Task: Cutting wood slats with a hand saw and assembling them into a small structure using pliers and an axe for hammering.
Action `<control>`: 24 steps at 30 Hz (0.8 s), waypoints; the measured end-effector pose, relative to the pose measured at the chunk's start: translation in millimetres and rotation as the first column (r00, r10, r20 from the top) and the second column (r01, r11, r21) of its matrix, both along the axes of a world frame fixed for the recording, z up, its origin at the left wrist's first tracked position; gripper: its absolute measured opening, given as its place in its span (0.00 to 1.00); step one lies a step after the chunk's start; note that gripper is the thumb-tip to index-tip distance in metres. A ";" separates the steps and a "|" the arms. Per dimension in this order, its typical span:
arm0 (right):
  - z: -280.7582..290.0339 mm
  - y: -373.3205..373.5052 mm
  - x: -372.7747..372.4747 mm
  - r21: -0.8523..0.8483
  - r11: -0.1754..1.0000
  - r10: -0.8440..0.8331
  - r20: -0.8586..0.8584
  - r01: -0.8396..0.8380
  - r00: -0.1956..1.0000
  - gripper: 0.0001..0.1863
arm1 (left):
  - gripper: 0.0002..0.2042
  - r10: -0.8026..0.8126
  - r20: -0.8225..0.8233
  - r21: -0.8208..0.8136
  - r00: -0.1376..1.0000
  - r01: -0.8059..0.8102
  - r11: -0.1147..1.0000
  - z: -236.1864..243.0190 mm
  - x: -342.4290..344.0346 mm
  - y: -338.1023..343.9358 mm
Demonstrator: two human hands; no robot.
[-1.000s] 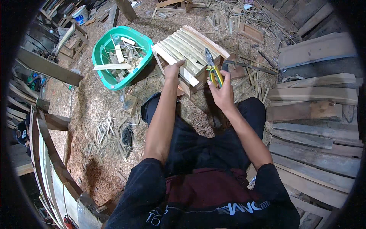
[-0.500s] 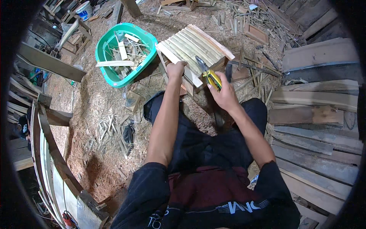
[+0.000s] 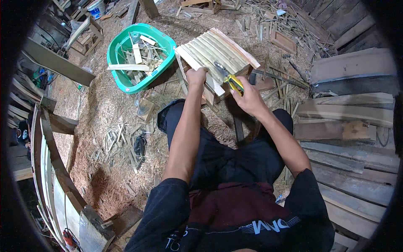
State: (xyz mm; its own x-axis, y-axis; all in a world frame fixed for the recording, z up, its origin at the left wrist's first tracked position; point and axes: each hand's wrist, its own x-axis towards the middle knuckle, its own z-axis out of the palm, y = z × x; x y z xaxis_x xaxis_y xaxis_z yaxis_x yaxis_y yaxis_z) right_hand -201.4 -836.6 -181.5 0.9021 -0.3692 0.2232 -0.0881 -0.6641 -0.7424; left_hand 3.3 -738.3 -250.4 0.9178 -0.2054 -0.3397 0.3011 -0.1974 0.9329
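Note:
In front of my knees stands a small wooden box point(image 3: 213, 52) topped with pale slats laid side by side. My left hand point(image 3: 196, 77) is closed on its near edge, at a light wooden strip; the fingertips are partly hidden. My right hand point(image 3: 252, 98) grips pliers point(image 3: 234, 84) with yellow and black handles. Their metal jaws point away from me and to the left, over the slats close to my left hand. Whether the jaws touch the wood or hold anything, I cannot tell.
A green plastic tub point(image 3: 112, 56) of wood offcuts stands left of the box. Planks point(image 3: 348, 111) lie in rows on the right. Shavings and loose sticks point(image 3: 119, 138) cover the floor. Curved timber pieces point(image 3: 63, 176) stand at the left, and a small wooden frame point(image 3: 283, 41) lies beyond the box.
My right hand has shifted slightly to the right and turned, so the pliers lie flatter over the slats. My left hand stays at the box's edge. The whole view has shifted a little.

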 end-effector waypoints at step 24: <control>14.4 2.7 2.2 -0.023 0.999 0.016 -0.311 -0.025 0.950 0.17 | 0.16 -0.012 0.047 -0.063 0.999 0.015 0.998 5.2 -3.9 4.2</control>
State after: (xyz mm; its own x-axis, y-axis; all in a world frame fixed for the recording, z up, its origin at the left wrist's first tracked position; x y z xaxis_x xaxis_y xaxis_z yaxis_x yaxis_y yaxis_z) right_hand -199.2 -833.9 -167.1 0.9357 -0.3477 -0.0604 -0.2981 -0.6870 -0.6627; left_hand -0.7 -734.2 -245.3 0.9293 -0.2374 -0.2829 0.2552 -0.1411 0.9566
